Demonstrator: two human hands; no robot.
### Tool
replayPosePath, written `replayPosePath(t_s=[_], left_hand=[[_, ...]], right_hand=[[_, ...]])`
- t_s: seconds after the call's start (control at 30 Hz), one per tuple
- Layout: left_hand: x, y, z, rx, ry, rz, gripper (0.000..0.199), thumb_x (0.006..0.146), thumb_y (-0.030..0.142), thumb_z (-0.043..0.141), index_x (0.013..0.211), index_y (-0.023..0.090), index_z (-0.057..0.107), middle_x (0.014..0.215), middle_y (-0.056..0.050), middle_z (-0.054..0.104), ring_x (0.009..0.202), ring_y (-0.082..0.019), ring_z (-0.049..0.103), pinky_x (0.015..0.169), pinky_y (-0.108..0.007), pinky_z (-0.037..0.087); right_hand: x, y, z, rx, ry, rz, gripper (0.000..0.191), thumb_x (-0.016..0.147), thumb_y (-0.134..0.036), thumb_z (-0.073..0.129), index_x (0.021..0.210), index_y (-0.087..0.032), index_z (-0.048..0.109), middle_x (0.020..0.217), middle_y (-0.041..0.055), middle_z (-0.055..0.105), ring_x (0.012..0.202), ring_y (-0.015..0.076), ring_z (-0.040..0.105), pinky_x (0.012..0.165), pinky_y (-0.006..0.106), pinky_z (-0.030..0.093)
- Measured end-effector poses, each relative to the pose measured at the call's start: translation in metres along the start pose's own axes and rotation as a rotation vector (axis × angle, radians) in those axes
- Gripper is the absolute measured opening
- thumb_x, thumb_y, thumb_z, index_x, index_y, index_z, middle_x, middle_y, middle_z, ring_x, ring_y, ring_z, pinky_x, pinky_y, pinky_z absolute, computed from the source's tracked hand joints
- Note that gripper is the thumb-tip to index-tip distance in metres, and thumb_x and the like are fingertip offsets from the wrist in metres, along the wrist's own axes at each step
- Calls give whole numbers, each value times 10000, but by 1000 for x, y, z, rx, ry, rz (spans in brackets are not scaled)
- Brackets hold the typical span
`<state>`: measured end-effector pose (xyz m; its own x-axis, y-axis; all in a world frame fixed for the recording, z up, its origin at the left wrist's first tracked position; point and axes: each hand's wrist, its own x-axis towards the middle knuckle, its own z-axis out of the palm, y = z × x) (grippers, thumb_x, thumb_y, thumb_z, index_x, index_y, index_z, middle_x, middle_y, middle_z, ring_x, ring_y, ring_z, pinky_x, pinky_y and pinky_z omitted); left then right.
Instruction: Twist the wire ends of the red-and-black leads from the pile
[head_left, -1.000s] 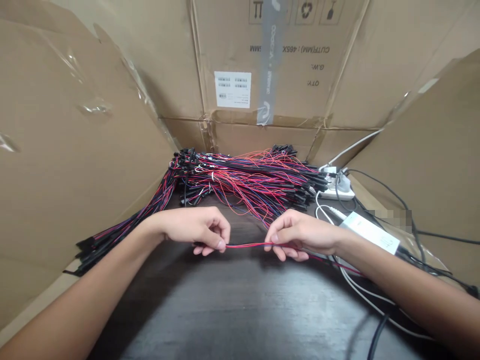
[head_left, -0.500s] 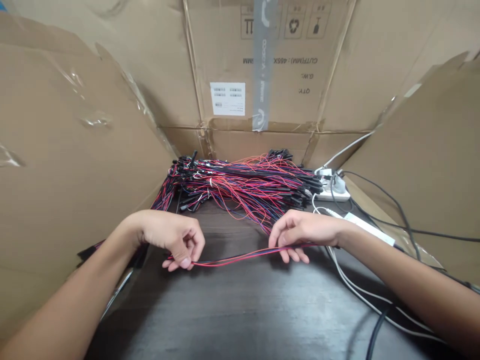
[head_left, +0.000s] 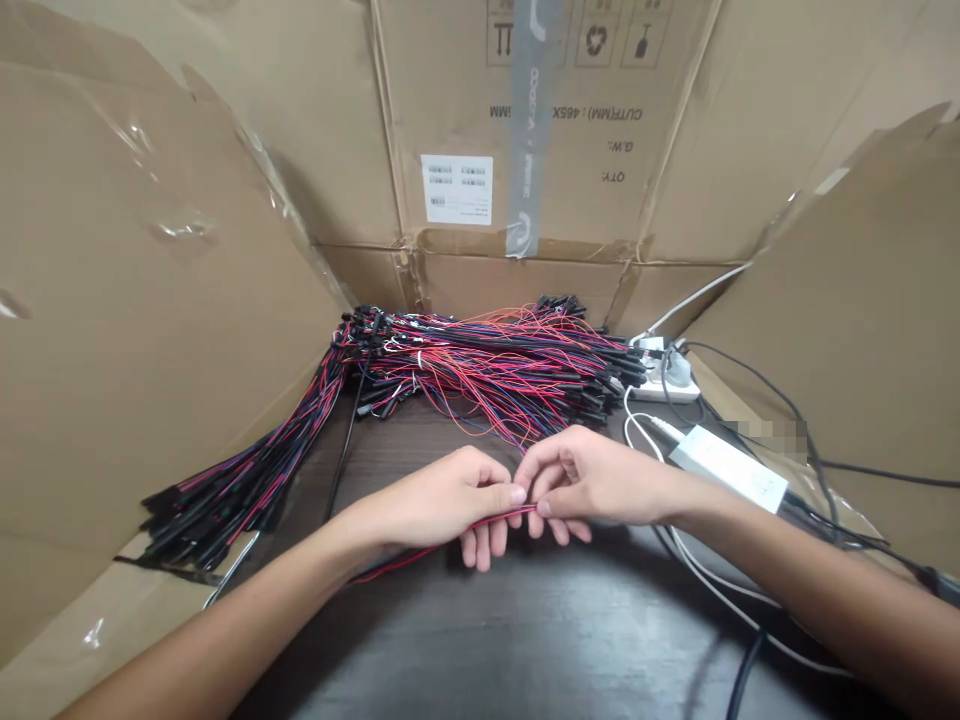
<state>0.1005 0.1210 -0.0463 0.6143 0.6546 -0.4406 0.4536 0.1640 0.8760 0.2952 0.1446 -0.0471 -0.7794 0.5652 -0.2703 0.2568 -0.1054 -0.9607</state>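
Close together over the middle of the dark table (head_left: 465, 640), my two hands pinch a thin set of red and dark wires (head_left: 405, 563). My left hand (head_left: 457, 505) is closed on the wires, thumb on top, and their free length trails out below its wrist to the left. My right hand (head_left: 562, 485) grips the same wires between thumb and forefinger, right beside the left fingertips. The wire end at the right hand is hidden by the fingers. Behind the hands lies a large pile of red, blue and black wire cables (head_left: 487, 365) with black ends.
Another bunch of cables (head_left: 247, 480) fans out along the left cardboard panel (head_left: 150, 300). At the right are a white power strip (head_left: 664, 390), a white adapter box (head_left: 727, 468) and loose white and black cords. A taped cardboard wall (head_left: 585, 210) closes off the back.
My left hand has moved right along the wires to meet the right hand. The right hand has shifted slightly left. The wire length between them has shrunk, and wires now trail on the left.
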Motion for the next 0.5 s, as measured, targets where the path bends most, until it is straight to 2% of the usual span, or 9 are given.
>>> replayPosePath(t_s=[0.1, 0.2, 0.37, 0.5], left_hand=[[-2, 0, 0, 1, 10, -10, 278, 811, 376, 561, 705, 119, 574, 569, -12, 603, 435, -89, 533, 434, -199, 406], [-4, 2, -5, -7, 22, -11, 199, 802, 299, 566, 696, 131, 571, 544, 11, 595, 420, -75, 519, 424, -180, 389], [-6, 3, -14, -7, 37, 1, 201, 793, 323, 589, 736, 131, 579, 560, 4, 607, 425, -83, 529, 418, -185, 395], [-10, 5, -25, 19, 46, -21, 192, 784, 311, 597, 723, 131, 570, 563, 3, 603, 431, -80, 521, 424, -183, 400]], right_hand=[[-1, -2, -1, -23, -27, 7, 148, 739, -85, 570, 885, -109, 588, 701, 33, 658, 516, 88, 598, 450, 182, 484], [-3, -2, -13, -19, -55, 46, 201, 748, -106, 589, 949, -105, 581, 728, 41, 670, 546, 98, 619, 500, 207, 516], [-9, 1, -43, -94, -119, 126, 160, 776, -202, 615, 887, -88, 627, 686, 41, 668, 548, 100, 619, 509, 211, 518], [-15, -3, -57, -153, -74, 131, 148, 784, -218, 611, 811, -79, 653, 631, 36, 659, 483, 74, 573, 480, 187, 476]])
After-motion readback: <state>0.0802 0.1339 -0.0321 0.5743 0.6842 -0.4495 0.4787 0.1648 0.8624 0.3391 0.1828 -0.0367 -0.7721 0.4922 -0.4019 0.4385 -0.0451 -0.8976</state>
